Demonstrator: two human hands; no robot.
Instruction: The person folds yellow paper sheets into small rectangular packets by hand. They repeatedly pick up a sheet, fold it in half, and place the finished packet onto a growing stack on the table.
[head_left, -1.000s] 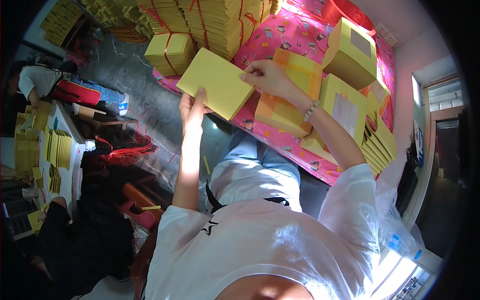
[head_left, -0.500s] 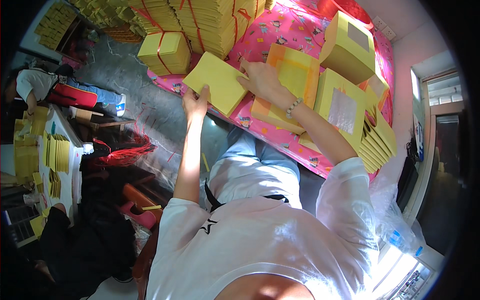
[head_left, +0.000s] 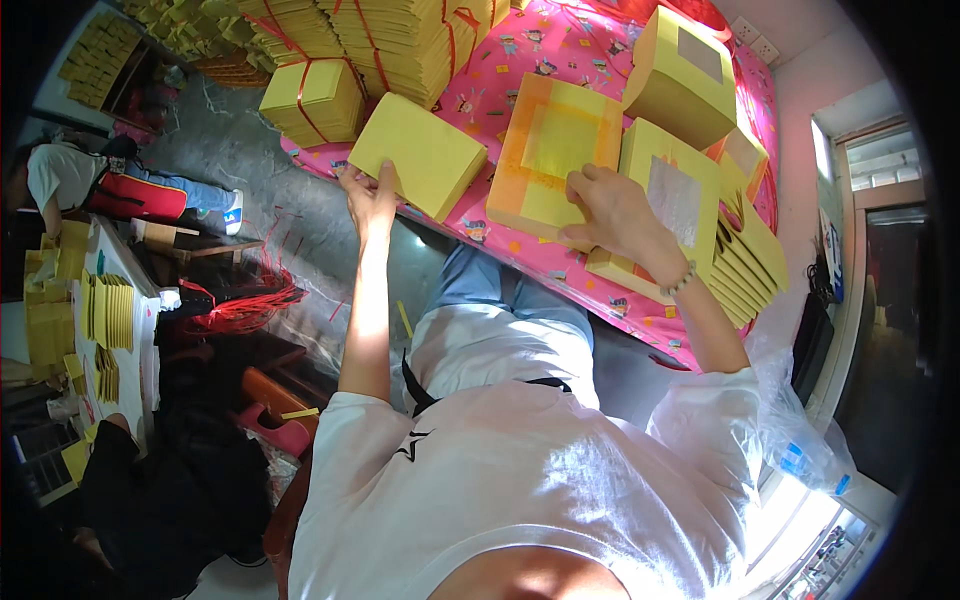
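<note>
On the pink patterned cloth lies a thick yellow paper stack [head_left: 420, 150]. My left hand [head_left: 372, 200] grips its near left edge, thumb on top and fingers down the side. Right of it sits a yellow stack with an orange border [head_left: 510, 185]. My right hand [head_left: 625, 220], with a beaded bracelet at the wrist, is over that stack's near right corner. Its thumb and bent fingers are spread apart, and no held thing shows. Beside it is a yellow stack with a silvery patch [head_left: 675, 195], partly behind the hand.
Tall yellow bundles tied with red ribbon [head_left: 390, 50] stand at the back. A yellow block [head_left: 675, 85] and fanned yellow folders [head_left: 750, 265] are at the right. Two other people, one in a white top [head_left: 65, 180], are at a white table [head_left: 145, 330] on the left.
My right hand has left the yellow stack's edge and moved right and nearer, over the orange-bordered stack. My left hand stays on the yellow stack. The whole view has shifted slightly.
</note>
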